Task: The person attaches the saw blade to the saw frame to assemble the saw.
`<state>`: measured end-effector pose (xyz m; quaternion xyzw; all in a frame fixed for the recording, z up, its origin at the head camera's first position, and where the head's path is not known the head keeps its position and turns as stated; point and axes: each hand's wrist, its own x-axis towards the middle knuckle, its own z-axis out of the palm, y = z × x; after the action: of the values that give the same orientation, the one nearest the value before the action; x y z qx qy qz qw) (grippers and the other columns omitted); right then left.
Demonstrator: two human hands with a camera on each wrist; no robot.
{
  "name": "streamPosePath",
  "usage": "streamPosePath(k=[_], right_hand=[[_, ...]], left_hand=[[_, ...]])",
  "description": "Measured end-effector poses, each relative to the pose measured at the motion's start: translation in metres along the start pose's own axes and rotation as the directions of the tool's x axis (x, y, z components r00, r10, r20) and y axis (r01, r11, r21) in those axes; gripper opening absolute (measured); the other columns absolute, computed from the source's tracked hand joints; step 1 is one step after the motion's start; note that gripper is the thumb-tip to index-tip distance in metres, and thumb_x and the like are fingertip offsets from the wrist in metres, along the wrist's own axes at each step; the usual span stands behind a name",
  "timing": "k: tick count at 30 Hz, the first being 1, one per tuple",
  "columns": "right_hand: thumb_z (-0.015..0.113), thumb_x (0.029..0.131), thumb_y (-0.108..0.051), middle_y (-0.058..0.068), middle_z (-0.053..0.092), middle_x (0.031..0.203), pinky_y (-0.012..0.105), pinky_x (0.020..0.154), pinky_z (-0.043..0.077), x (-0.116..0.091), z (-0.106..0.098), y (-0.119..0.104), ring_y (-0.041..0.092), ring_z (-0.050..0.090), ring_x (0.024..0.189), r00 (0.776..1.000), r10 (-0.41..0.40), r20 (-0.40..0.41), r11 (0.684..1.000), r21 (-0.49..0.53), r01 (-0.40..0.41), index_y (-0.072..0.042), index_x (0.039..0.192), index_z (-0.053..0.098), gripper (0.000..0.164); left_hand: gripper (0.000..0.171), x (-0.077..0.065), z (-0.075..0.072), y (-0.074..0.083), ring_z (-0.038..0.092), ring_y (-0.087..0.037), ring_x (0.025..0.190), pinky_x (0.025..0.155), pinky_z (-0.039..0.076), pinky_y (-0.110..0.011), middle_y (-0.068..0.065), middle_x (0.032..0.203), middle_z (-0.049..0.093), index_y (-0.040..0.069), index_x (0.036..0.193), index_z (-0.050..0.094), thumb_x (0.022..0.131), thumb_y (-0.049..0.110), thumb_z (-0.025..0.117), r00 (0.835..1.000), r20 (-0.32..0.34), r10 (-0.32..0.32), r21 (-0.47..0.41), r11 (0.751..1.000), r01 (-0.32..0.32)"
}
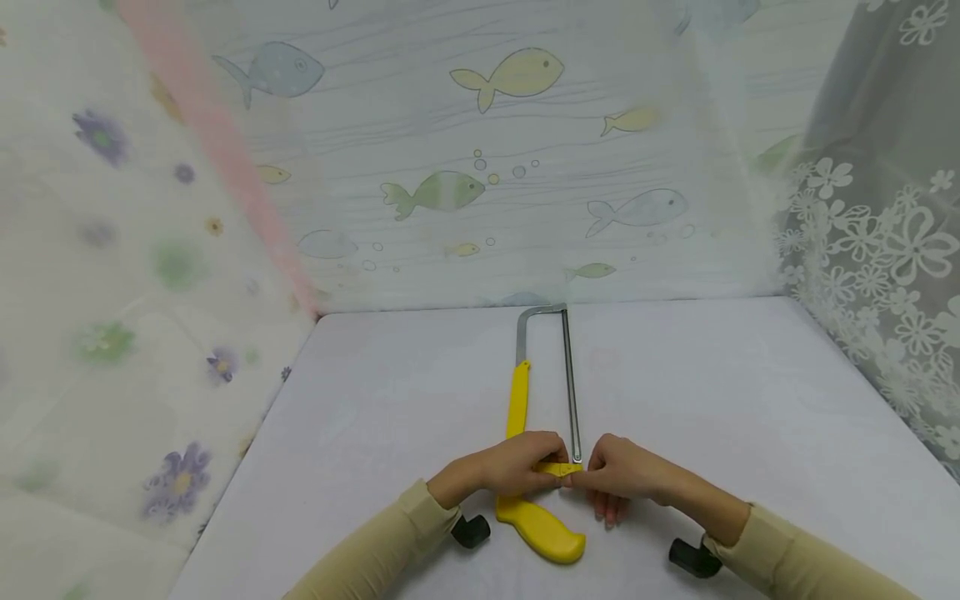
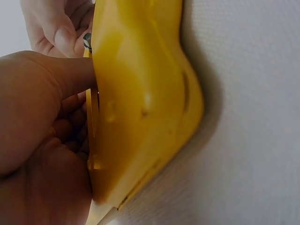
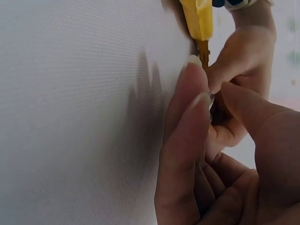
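A hacksaw (image 1: pixel 542 533) with a yellow handle and grey metal bow lies on the white surface, its bow pointing away. Its narrow blade (image 1: pixel 571 375) runs along the right side. My left hand (image 1: pixel 517 465) grips the yellow part of the frame just above the handle, thumb and fingers around the short arm by the blade's near end. From the right, my right hand (image 1: pixel 633 473) pinches at that same end with thumb and fingers. Between those fingertips, the right wrist view shows a small metal piece (image 3: pixel 212 98), mostly hidden.
A white-covered table (image 1: pixel 750 400) extends around the saw. Behind it hangs a fish-printed curtain (image 1: pixel 435 192); a flowered sheet (image 1: pixel 112 317) stands at left and a lace-patterned one (image 1: pixel 907 250) at right. Dark wrist devices (image 1: pixel 471 532) show below the sleeves.
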<state>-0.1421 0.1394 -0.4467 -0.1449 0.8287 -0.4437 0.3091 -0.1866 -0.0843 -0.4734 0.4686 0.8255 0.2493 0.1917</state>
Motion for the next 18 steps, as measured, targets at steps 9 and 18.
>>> streamPosePath(k=[9,18], right_hand=[[0.078,0.090,-0.034,0.002,0.059,0.049,0.027,0.042,0.049,0.0036,0.0030,-0.0037,0.011,0.056,0.038,0.997,0.015,-0.077,0.995,-0.100,-0.023,-0.004,0.064,0.066,0.042],[0.078,0.087,-0.030,-0.003,0.051,0.050,0.023,0.042,0.038,0.0049,0.0039,-0.0023,0.011,0.045,0.042,0.995,-0.024,-0.101,0.991,-0.137,0.010,-0.007,0.070,0.067,0.031]], left_hand=[[0.012,0.0002,-0.0020,0.0013,0.049,-0.004,0.087,0.081,0.043,-0.015,0.005,0.102,0.060,0.009,0.112,0.062,0.101,0.011,0.065,1.000,-0.002,0.003,-0.010,1.000,-0.003],[0.011,-0.0001,-0.0021,-0.0013,0.049,-0.004,0.087,0.081,0.042,-0.014,0.006,0.101,0.060,0.011,0.111,0.060,0.102,0.015,0.065,1.000,0.016,0.015,-0.003,1.000,-0.015]])
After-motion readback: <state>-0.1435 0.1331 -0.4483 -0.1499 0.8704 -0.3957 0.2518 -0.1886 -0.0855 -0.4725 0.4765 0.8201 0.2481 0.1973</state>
